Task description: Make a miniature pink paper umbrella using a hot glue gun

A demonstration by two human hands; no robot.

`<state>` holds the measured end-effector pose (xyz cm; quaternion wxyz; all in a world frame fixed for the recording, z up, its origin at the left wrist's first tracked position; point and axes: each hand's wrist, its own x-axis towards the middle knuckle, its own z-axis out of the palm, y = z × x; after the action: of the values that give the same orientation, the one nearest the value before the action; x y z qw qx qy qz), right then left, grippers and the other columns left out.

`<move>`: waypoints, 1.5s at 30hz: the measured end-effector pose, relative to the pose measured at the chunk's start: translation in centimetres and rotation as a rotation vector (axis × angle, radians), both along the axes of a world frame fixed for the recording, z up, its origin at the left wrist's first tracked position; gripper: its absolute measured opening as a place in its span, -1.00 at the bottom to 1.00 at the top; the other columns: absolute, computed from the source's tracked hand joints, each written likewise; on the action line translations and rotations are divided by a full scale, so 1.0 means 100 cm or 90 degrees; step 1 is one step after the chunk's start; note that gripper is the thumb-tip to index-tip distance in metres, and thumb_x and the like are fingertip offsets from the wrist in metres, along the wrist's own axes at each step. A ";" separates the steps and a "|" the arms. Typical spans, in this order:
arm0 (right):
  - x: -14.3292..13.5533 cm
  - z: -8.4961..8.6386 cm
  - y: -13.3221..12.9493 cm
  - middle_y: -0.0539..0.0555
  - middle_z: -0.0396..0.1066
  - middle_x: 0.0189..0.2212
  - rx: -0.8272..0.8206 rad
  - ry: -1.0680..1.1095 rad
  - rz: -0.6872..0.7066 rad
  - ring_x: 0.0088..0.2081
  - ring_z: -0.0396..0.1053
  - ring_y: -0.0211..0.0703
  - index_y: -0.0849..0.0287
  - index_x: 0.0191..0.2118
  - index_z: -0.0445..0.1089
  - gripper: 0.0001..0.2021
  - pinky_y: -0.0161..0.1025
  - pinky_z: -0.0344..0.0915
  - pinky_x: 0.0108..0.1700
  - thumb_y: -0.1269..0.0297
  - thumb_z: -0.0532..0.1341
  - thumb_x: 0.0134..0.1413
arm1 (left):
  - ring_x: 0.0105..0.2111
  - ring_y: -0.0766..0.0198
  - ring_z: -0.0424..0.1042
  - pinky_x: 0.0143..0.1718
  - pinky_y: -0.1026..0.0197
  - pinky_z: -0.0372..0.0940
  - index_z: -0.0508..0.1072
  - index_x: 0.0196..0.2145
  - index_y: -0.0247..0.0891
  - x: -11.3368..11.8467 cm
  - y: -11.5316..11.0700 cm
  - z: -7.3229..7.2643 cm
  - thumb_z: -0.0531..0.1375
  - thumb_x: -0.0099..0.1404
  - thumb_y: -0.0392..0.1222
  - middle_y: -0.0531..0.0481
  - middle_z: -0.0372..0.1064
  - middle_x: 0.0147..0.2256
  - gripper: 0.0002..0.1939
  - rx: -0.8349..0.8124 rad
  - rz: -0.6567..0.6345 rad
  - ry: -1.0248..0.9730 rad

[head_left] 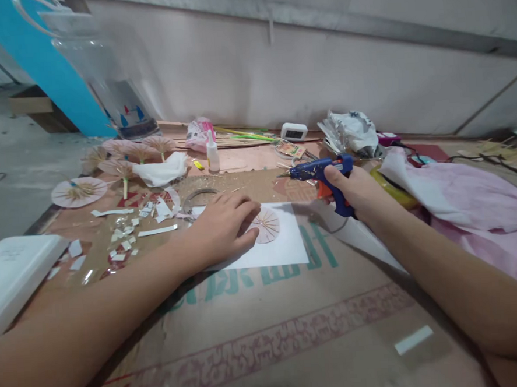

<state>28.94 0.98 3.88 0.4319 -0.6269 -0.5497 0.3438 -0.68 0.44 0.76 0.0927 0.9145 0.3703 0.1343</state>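
In my right hand (350,191) is a blue hot glue gun (318,170) with an orange trigger, its nozzle pointing left above the cardboard. My left hand (228,227) lies palm down on a sheet of white paper (284,253), fingers reaching toward a round pinkish disc (268,225) with thin sticks fanned from its middle. The hand covers the disc's left edge. Several finished-looking small paper parasols (80,191) stand or lie at the left back. Scraps of cut white paper (158,230) are strewn left of my left hand.
A small glue bottle (213,152) stands behind the paper, near bundled thin sticks (237,139) and a white digital meter (294,132). A clear water jug (107,80) rises at the back left. Pink-white cloth (464,192) is heaped at right. A white box (18,272) sits at left.
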 end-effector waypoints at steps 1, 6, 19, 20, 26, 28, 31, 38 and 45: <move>0.000 -0.004 0.004 0.01 0.39 -0.59 -0.010 0.007 -0.014 -0.63 0.36 -0.24 0.17 -0.34 0.39 -0.42 -0.33 0.31 -0.62 -0.33 0.37 -0.09 | 0.04 0.00 0.37 0.14 -0.07 0.20 0.46 0.04 -0.21 0.000 0.001 0.003 0.13 0.40 -0.04 -0.13 0.42 0.01 -0.66 0.004 -0.007 0.003; -0.015 -0.011 0.028 -0.08 0.35 -0.65 -0.033 0.056 0.027 -0.71 0.28 -0.29 0.15 -0.24 0.37 -0.51 -0.37 0.23 -0.70 -0.19 0.41 -0.01 | -0.10 0.07 0.46 -0.04 0.06 0.26 0.56 -0.18 -0.24 -0.012 0.015 0.036 0.07 0.42 -0.11 -0.11 0.52 -0.14 -0.72 0.014 0.019 0.049; -0.037 -0.007 0.079 -0.02 0.43 -0.55 -0.208 -0.048 0.212 -0.67 0.30 -0.29 0.14 -0.26 0.31 -0.67 -0.35 0.20 -0.66 -0.03 0.32 0.20 | -0.23 0.05 0.47 -0.34 0.15 0.18 0.64 -0.26 -0.17 -0.046 0.044 0.032 0.06 0.37 -0.19 -0.13 0.53 -0.27 -0.69 0.057 0.141 0.211; -0.035 -0.006 0.080 0.00 0.46 -0.53 -0.205 -0.101 0.206 -0.66 0.32 -0.26 0.15 -0.19 0.33 -0.66 -0.33 0.21 -0.64 -0.04 0.30 0.21 | -0.20 0.04 0.46 -0.31 0.13 0.21 0.64 -0.26 -0.19 -0.043 0.043 0.030 0.06 0.37 -0.21 -0.15 0.52 -0.26 -0.68 0.074 0.131 0.206; -0.033 -0.002 0.070 0.39 0.57 -0.14 -0.069 -0.640 0.110 -0.25 0.56 0.10 0.32 0.22 0.23 -0.36 -0.19 0.33 -0.33 -0.13 0.19 0.26 | -0.17 0.01 0.46 -0.15 0.04 0.29 0.63 -0.26 -0.32 -0.021 0.041 0.028 0.03 0.44 -0.19 -0.24 0.49 -0.23 -0.64 0.175 0.130 0.175; -0.036 0.001 0.062 0.44 0.53 -0.01 -0.053 -0.742 0.119 -0.08 0.54 0.20 0.31 0.20 0.28 -0.38 -0.15 0.34 -0.23 -0.16 0.10 0.31 | -0.19 -0.01 0.46 -0.18 0.02 0.28 0.63 -0.28 -0.33 -0.014 0.045 0.030 0.03 0.43 -0.19 -0.26 0.49 -0.25 -0.63 0.167 0.120 0.203; -0.041 0.006 0.049 0.41 0.56 -0.06 -0.028 -0.830 0.092 -0.07 0.54 0.26 0.28 0.19 0.30 -0.40 -0.12 0.33 -0.21 -0.16 0.10 0.32 | -0.23 -0.06 0.47 -0.26 0.00 0.25 0.62 -0.31 -0.38 -0.005 0.052 0.031 0.06 0.37 -0.27 -0.32 0.50 -0.27 -0.68 0.156 0.134 0.246; -0.051 0.015 0.016 0.27 0.59 -0.12 0.160 -0.793 0.093 -0.14 0.53 0.16 0.18 0.22 0.32 -0.50 -0.17 0.22 -0.26 -0.03 0.14 0.34 | -0.19 -0.10 0.46 -0.11 -0.06 0.22 0.60 -0.39 -0.34 0.025 0.051 0.040 0.16 0.19 -0.44 -0.30 0.52 -0.34 -0.80 0.157 0.118 0.287; -0.059 -0.001 -0.008 0.11 0.57 -0.36 0.255 -0.580 0.211 -0.36 0.43 -0.12 0.17 -0.04 0.51 -0.71 -0.24 0.15 -0.30 0.13 0.15 0.33 | -0.17 -0.17 0.44 -0.05 -0.12 0.18 0.58 -0.40 -0.36 0.022 0.054 0.035 0.17 0.20 -0.42 -0.32 0.50 -0.32 -0.84 0.153 0.116 0.240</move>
<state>23.09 0.21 3.80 0.2000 -0.5225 -0.8287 -0.0121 1.51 5.85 4.23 -0.1003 0.8905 0.4436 0.0120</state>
